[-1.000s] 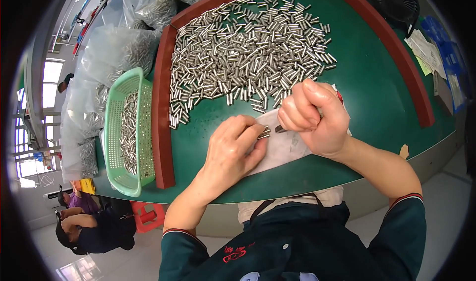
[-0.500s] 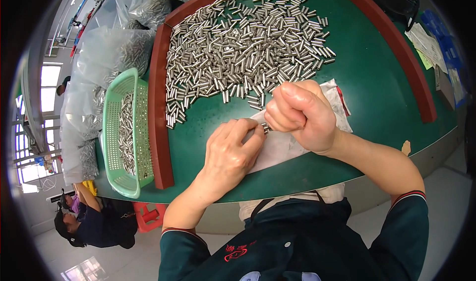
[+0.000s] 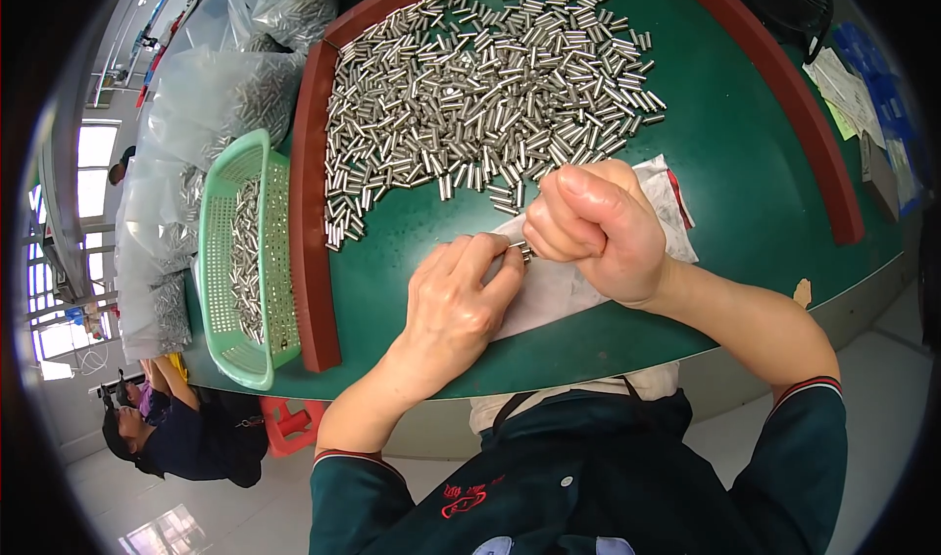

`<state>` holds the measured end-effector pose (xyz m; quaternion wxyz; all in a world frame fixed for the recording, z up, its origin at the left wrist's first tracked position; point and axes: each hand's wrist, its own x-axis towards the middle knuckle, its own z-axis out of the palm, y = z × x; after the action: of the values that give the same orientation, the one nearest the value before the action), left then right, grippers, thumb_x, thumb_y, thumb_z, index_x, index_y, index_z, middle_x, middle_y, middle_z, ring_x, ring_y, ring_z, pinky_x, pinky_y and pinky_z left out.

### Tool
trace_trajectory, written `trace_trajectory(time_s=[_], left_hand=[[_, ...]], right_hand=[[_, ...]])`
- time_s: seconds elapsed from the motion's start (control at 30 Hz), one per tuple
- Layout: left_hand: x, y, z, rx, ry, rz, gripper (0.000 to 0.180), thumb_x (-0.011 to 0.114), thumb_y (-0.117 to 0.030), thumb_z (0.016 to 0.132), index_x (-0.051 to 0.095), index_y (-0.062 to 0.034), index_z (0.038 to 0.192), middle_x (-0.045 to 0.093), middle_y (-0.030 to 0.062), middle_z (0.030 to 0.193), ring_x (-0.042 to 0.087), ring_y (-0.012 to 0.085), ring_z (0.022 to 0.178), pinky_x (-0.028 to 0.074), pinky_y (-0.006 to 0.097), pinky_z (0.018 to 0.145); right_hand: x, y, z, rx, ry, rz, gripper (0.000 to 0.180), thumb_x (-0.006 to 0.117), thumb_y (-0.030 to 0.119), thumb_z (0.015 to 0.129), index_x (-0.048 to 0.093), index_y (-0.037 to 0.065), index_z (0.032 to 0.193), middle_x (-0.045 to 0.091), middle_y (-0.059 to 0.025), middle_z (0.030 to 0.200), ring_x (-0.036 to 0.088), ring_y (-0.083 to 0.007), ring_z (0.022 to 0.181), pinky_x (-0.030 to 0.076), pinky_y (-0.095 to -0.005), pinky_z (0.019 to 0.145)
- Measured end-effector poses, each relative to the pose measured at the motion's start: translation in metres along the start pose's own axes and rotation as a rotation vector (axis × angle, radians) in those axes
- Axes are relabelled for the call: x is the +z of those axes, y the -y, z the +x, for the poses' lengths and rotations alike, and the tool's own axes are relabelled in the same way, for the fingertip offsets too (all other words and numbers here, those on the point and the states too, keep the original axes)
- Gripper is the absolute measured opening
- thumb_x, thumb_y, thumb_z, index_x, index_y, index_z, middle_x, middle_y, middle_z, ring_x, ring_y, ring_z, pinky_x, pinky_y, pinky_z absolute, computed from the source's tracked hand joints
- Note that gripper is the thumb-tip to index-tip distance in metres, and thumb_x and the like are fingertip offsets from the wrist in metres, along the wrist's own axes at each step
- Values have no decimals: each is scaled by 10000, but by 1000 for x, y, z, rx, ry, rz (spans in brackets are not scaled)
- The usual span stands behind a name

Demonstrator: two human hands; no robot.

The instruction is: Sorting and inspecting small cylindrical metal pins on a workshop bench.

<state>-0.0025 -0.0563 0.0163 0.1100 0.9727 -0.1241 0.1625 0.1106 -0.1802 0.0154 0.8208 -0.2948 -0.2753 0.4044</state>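
Left hand: your left hand [image 3: 459,305] lies palm down on the green table [image 3: 745,153], fingers curled, thumb and forefinger pinched together on a small metal pin [image 3: 523,252] at their tips.
Right hand: your right hand [image 3: 598,227] is balled into a fist, knuckles up, just right of the left fingertips and touching them at the pin.
Right grip contents: probably more pins inside the fist, but the closed fingers hide it; you cannot tell from this view.
Pin location: between the two hands, over the white sheet [image 3: 578,276] that lies under both.
Pin stock: a wide loose heap of short silver pins [image 3: 480,85] spread on the table beyond your hands, its near edge just beside your right knuckles.
Table border: a red-brown raised rim [image 3: 309,212] frames the heap.
Basket: a green slotted basket [image 3: 221,251] outside the rim on your left, with pins lying in it.
Bags: clear plastic bags [image 3: 211,95] of pins stacked beyond the basket.
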Motion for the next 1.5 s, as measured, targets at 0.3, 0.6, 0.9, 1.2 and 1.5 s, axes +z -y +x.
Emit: trace_trajectory(time_s=[0.3,0.6,0.9,1.2,1.5], left_hand=[[2,2,0,11,-7,-29,210,583,-25,591,571,-14,800,519,67,807,507,188,643,411,289,551],[3,3,0,28,-35,-24,183,589,-16,603,571,-10,784,517,68,795,505,184,629,410,284,539],[2,3,0,28,-20,-19,199,581,-18,579,568,-8,777,511,68,785,499,184,622,404,281,528],[4,2,1,43,-42,-19,191,587,-26,587,579,-23,778,511,55,779,494,178,615,398,286,520],[5,0,0,8,-73,5,150,605,-18,612,585,-37,760,527,39,763,501,171,602,390,281,520]], right_hand=[[0,0,-2,17,-6,2,414,358,196,890,286,94,494,255,34,440,211,-62,410,181,-229,403],[0,1,-1,21,-20,-13,428,313,183,893,275,101,475,246,23,409,185,-83,381,186,-240,395],[2,0,0,42,-30,-34,429,325,190,889,276,102,473,246,25,411,196,-82,387,190,-237,400],[5,0,-5,23,9,-163,372,417,217,852,347,52,526,339,31,511,272,-41,502,235,-225,441],[2,1,-5,26,-2,81,415,403,210,877,295,101,492,269,49,446,218,-39,417,170,-225,399]])
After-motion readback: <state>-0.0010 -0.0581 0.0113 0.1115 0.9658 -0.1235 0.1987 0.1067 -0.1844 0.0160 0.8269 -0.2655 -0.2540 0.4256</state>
